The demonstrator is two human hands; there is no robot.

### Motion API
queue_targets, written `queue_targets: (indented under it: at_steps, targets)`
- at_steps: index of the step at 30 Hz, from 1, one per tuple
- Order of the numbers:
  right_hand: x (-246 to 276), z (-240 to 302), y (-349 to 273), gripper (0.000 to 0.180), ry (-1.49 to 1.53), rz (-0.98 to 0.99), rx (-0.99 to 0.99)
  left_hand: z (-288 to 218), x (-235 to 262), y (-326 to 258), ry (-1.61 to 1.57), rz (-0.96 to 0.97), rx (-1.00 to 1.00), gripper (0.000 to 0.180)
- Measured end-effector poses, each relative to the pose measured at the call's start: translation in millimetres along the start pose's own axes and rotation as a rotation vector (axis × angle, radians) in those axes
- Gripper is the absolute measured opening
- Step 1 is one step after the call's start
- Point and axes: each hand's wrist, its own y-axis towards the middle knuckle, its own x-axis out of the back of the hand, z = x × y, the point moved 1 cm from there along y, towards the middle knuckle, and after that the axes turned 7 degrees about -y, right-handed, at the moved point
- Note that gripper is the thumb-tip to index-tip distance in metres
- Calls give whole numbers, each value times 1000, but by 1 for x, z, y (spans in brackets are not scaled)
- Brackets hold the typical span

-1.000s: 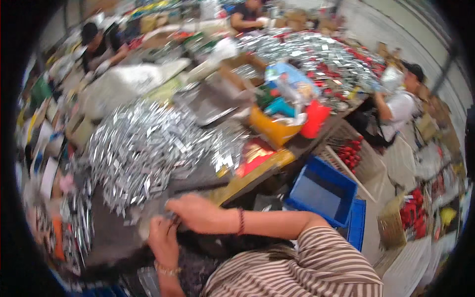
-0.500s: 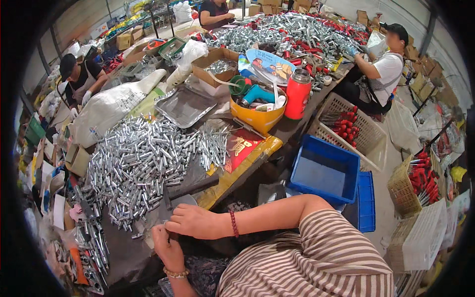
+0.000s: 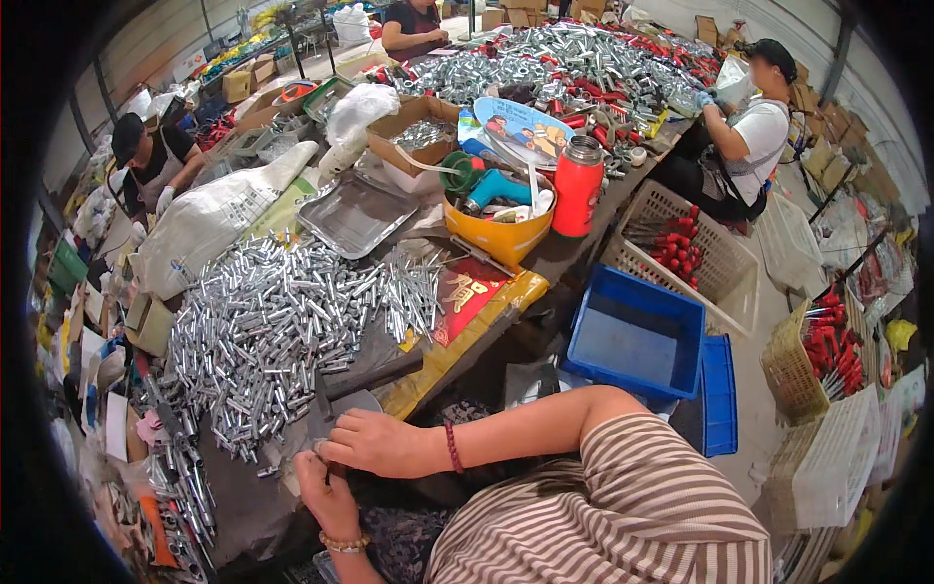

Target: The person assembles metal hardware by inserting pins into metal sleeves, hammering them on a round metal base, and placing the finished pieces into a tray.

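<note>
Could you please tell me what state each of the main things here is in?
Left hand: fingers curled, close against the right; hold unclear
Right hand: fingers curled; hold unclear
Silver metal pieces: loosely heaped
Metal tray: face up
Yellow bowl: upright, holding a teal tool
Red flask: upright
Cardboard box: open
Blue crate: open-topped
Cream crate: open, holding red-handled tools

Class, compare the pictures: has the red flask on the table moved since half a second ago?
No: the red flask keeps its place, just right of the yellow bowl.
</note>
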Motion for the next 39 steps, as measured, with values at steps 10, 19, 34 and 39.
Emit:
queue_targets:
  at_steps: [10,19,34,39]
  targets:
    - [32,-44,21,17,-193,277,-231,-8,12,0,117,13,3,9]
    - [60,-56,10,31,-70,280,-365,-14,3,5,67,-29,65,13]
    - [91,-3,0,48,-145,378,-195,-13,6,4,95,-34,-6,17]
    - [92,-1,-6,47,-27,114,-197,-13,4,4,62,-40,31,17]
